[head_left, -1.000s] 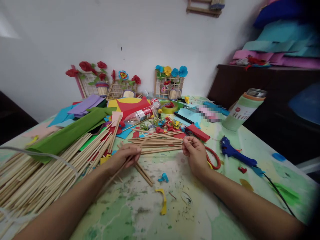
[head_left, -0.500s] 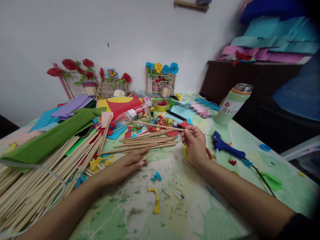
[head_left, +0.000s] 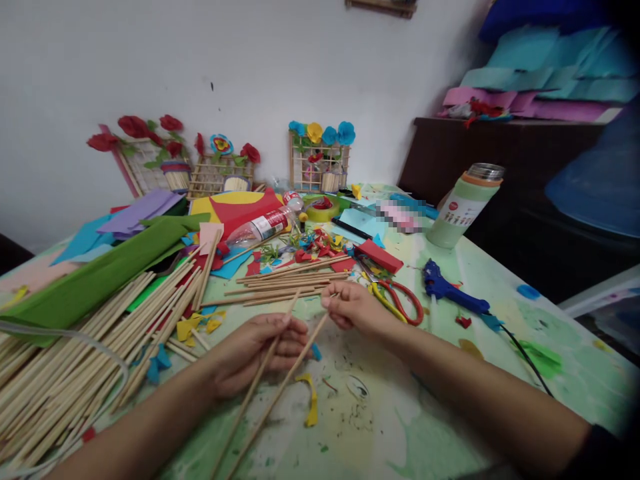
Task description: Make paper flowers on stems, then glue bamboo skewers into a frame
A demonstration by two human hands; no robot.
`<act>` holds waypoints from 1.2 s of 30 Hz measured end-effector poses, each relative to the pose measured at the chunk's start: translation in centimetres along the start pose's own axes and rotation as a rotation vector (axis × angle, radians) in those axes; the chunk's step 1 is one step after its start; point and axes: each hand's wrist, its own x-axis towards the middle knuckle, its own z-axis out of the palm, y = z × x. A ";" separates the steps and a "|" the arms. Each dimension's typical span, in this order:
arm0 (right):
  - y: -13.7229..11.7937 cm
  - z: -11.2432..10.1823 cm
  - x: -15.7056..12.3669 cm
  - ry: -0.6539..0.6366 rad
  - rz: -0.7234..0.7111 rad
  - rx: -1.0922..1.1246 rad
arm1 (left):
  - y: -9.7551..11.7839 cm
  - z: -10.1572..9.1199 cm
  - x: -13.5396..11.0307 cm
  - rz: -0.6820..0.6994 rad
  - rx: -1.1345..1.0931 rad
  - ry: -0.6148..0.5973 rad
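Observation:
My left hand (head_left: 260, 350) is closed around a long bamboo stick (head_left: 245, 407) that slants down toward me. My right hand (head_left: 350, 308) pinches the top end of a second bamboo stick (head_left: 280, 393) lying next to the first, over the paint-stained table (head_left: 400, 427). Both hands are close together at the table's middle. A small row of loose sticks (head_left: 285, 283) lies just beyond the hands. A large heap of bamboo sticks (head_left: 85, 360) fills the left side.
Red-handled scissors (head_left: 400, 300) and a blue glue gun (head_left: 453, 290) lie to the right. A green flask (head_left: 463, 207) stands behind them. Coloured paper sheets (head_left: 100, 267), a plastic bottle (head_left: 265, 227), paper scraps and flower-decorated stick frames (head_left: 317, 160) crowd the back.
My right hand came back from the stick row toward me with a stick in its fingers. My left hand lifted off the table and closed on a stick.

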 end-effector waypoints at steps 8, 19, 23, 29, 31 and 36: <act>2.3 2.0 -0.3 0.064 -0.064 -0.066 | -3.1 2.6 0.2 -0.026 -0.023 -0.087; 1.8 1.2 -1.2 -0.106 -0.306 -1.133 | 1.4 -2.6 1.6 0.213 -0.282 0.137; 1.6 3.1 -2.6 -0.322 -0.337 -1.211 | 1.1 -2.6 1.8 0.239 -0.234 0.168; 1.0 6.7 -4.8 -1.240 -0.405 -0.708 | 0.8 -2.3 1.7 0.232 -0.204 0.183; 0.7 6.4 -4.6 -1.110 -0.394 -0.642 | 0.8 -2.4 1.7 0.233 -0.195 0.182; 1.4 3.3 -2.4 -0.118 -0.276 -1.222 | 0.5 -2.4 1.8 0.266 -0.167 0.154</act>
